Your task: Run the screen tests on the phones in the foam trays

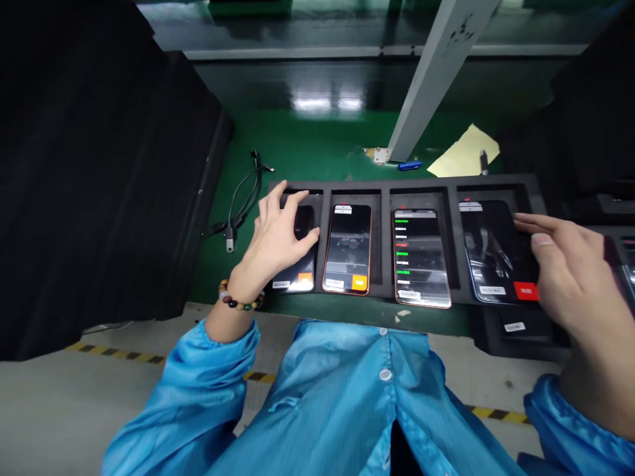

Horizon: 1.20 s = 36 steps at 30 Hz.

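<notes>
A row of smartphones lies in the pockets of a black foam tray [385, 241]. Over the leftmost phone [303, 266], my left hand [275, 231] has its fingers spread and covers part of the screen. The second phone [347, 248] shows a dark screen with an orange button. Lines of green, white and red text fill the third phone [421, 258]. At the right edge of the rightmost phone [493, 248], which has a red button, is my right hand [570, 264] with stretched fingers and thumb apart. Whether its fingertips press on that phone I cannot tell.
Black cables [243, 201] lie left of the tray on the green table [317, 145]. Behind it are a blue pen cap [409, 165], a yellow paper [464, 153] and a grey post [431, 73]. Another black tray [528, 340] sits beneath at right. Black covers [114, 172] flank the table.
</notes>
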Motion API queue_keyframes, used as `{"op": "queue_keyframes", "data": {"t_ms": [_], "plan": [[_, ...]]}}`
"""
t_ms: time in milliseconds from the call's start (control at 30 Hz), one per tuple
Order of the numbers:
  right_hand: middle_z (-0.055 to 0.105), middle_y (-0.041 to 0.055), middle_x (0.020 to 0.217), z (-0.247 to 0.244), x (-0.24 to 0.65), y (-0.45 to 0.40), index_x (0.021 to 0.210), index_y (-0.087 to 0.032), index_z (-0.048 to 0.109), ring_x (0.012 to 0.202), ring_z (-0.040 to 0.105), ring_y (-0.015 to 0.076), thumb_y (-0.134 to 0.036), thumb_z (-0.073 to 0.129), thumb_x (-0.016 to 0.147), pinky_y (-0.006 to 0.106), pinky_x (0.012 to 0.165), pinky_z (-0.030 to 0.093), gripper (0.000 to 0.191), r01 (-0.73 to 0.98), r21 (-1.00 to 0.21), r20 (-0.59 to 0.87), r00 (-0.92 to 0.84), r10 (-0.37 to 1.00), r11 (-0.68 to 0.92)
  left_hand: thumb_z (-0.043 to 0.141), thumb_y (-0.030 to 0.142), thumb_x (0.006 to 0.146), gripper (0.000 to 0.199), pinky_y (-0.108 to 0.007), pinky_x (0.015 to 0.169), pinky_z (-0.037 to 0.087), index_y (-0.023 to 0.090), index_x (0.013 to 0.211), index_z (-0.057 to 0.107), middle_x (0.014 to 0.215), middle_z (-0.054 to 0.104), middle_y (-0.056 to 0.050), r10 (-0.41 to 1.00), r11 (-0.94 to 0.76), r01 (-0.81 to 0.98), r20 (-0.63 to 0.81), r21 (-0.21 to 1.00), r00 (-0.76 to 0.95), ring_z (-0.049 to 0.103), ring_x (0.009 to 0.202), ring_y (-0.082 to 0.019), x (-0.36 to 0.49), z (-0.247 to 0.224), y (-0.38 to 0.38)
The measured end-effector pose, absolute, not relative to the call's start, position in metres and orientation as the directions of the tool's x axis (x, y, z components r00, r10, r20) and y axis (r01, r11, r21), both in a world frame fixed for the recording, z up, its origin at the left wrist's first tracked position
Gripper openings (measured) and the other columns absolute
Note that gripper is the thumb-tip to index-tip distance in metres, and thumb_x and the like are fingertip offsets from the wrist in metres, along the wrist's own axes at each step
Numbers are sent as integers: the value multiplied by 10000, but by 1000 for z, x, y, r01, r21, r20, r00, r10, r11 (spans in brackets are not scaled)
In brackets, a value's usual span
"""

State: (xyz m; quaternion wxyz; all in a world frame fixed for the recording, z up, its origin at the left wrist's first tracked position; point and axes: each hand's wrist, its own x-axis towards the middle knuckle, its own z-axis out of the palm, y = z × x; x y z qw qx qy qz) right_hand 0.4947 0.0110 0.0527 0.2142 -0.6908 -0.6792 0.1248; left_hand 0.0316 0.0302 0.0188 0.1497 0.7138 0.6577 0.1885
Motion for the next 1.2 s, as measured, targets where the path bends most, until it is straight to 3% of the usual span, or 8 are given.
{"op": "queue_keyframes", "data": {"t_ms": [133, 267, 367, 533, 667, 800, 900, 1200], "plan": [[683, 144, 1498, 49, 487, 11, 1481, -253, 679, 1576, 453, 363, -503, 385, 1099, 601, 1282, 394, 543, 900, -419, 199, -35, 979, 118, 751, 544, 938, 762, -753, 1276, 345, 280, 1605, 495, 1780, 303, -199, 991, -107, 913, 111, 393, 69, 277, 1646, -499, 41, 30, 36], [658, 105, 1560, 52, 479, 13, 1476, -265, 668, 1607, 415, 369, -513, 347, 1136, 637, 1330, 290, 530, 906, -317, 210, -223, 952, 282, 632, 388, 1022, 504, -709, 1337, 283, 300, 1518, 611, 1786, 351, -140, 912, -410, 842, 180, 351, 369, 321, 1654, -423, 74, 55, 37], [681, 109, 1519, 54, 481, 14, 1505, -251, 649, 1594, 423, 359, -488, 332, 1141, 619, 1329, 304, 537, 910, -337, 216, -175, 961, 242, 565, 329, 1056, 440, -672, 1376, 243, 295, 1480, 675, 1789, 380, -114, 784, -611, 722, 122, 325, 608, 375, 1640, -374, 112, 64, 43], [658, 143, 1522, 52, 493, 8, 1517, -203, 653, 1605, 386, 343, -463, 350, 1113, 571, 1334, 341, 567, 883, -456, 151, -47, 987, 112, 542, 351, 1075, 427, -651, 1389, 248, 292, 1463, 710, 1780, 420, -83, 700, -700, 652, 96, 292, 708, 430, 1602, -360, 146, 61, 56], [639, 171, 1513, 51, 494, 3, 1507, -197, 663, 1610, 385, 321, -450, 374, 1104, 549, 1327, 370, 557, 861, -503, 135, 0, 991, 68, 530, 375, 1086, 461, -660, 1372, 273, 309, 1526, 653, 1782, 407, -92, 784, -607, 719, 110, 337, 610, 409, 1614, -372, 124, 68, 56], [633, 181, 1492, 53, 489, 5, 1495, -211, 681, 1602, 405, 308, -453, 397, 1091, 531, 1318, 400, 550, 844, -534, 109, 25, 994, 38, 586, 451, 1053, 559, -686, 1342, 308, 292, 1589, 564, 1757, 398, -142, 963, -268, 893, 120, 362, 241, 349, 1637, -422, 71, 62, 48], [634, 181, 1488, 53, 489, 8, 1491, -243, 689, 1590, 427, 323, -471, 423, 1069, 556, 1299, 423, 548, 838, -546, 89, 54, 995, 3, 652, 517, 993, 676, -704, 1323, 329, 258, 1604, 523, 1721, 402, -194, 999, -31, 930, 39, 367, 18, 325, 1645, -447, 43, 45, 38], [688, 121, 1470, 47, 489, 8, 1467, -299, 707, 1552, 475, 315, -463, 451, 1045, 551, 1284, 419, 520, 818, -576, 126, 96, 987, -6, 697, 377, 896, 745, -756, 1214, 439, 273, 1607, 501, 1741, 340, -185, 998, 55, 944, -46, 326, -43, 333, 1605, -478, 56, 34, 40]]}}
